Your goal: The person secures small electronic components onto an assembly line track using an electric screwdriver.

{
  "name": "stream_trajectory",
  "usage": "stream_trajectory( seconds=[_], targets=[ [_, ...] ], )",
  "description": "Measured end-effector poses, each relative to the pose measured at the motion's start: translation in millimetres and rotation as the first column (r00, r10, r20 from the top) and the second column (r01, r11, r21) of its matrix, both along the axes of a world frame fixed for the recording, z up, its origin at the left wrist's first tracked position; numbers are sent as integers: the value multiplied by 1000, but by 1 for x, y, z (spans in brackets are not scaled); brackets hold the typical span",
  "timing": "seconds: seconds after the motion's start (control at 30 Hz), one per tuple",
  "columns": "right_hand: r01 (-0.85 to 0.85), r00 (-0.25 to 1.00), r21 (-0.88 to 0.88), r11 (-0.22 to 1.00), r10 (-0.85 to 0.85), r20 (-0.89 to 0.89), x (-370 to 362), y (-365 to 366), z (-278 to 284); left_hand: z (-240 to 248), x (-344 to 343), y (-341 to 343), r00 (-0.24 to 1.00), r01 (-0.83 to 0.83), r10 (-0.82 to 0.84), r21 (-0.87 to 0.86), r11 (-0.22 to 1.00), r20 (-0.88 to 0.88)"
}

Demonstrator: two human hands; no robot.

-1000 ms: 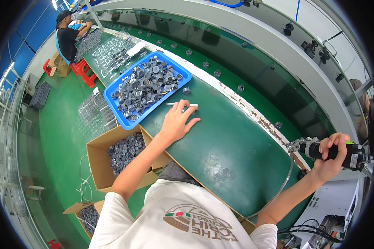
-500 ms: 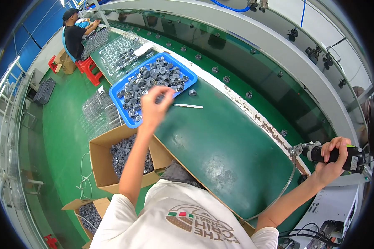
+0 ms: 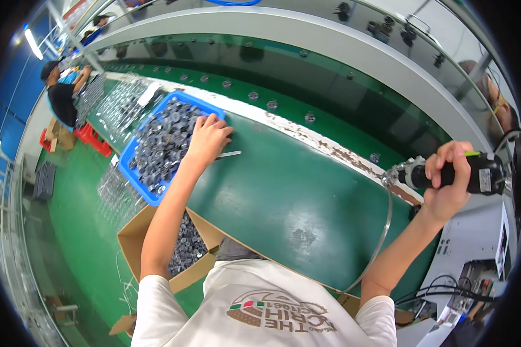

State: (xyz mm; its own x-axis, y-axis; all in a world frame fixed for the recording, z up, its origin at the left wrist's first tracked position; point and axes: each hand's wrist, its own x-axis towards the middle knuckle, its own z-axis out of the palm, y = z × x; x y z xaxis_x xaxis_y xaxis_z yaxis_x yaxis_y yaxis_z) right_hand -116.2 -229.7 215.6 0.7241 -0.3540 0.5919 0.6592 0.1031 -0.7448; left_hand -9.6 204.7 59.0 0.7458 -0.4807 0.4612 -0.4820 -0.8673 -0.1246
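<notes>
My left hand (image 3: 207,142) is at the right rim of a blue tray (image 3: 134,184), its fingers curled downward. What they close on, if anything, is hidden. Small round grey and metallic parts (image 3: 168,130) are heaped in the tray. A thin pale metal tool (image 3: 229,154), perhaps tweezers, lies on the green bench just below that hand. On the right, my right hand (image 3: 450,173) grips a black cylindrical power tool (image 3: 484,173). A metal fitting (image 3: 400,172) forms its front end, and a clear tube (image 3: 386,231) hangs from there.
An open cardboard box (image 3: 134,240) full of similar parts stands at the bench's near edge. Clear plastic trays (image 3: 121,104) lie beyond the blue tray. A conveyor (image 3: 283,115) carrying spaced parts runs behind a chipped white ledge. A seated person (image 3: 63,95) works at far left.
My left hand has moved from above the tray to its right rim, where a loose grey part lay on the bench. The view has shifted; my right hand keeps holding the power tool.
</notes>
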Motion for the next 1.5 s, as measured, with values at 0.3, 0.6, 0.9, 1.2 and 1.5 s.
stream_trajectory(
  seconds=[0.3,0.6,0.9,1.2,1.5],
  targets=[
    [35,999,-45,998,-33,27,2,-3,3,54,-32,53,964,-196,222,-175,965,145],
    [60,998,-75,995,-61,-19,12,-9,-5,11,21,-77,989,54,-114,-494,868,-93],
    [5,998,-111,994,-12,-61,7,-1,2,-40,98,-224,919,-87,-87,-412,907,-385],
    [-85,996,-97,992,84,-11,11,14,-10,-32,34,-219,597,430,-738,-650,626,-316],
    [-186,976,-239,953,152,-154,37,40,-31,-45,22,-215,513,381,-763,-692,613,-394]
  ],
)
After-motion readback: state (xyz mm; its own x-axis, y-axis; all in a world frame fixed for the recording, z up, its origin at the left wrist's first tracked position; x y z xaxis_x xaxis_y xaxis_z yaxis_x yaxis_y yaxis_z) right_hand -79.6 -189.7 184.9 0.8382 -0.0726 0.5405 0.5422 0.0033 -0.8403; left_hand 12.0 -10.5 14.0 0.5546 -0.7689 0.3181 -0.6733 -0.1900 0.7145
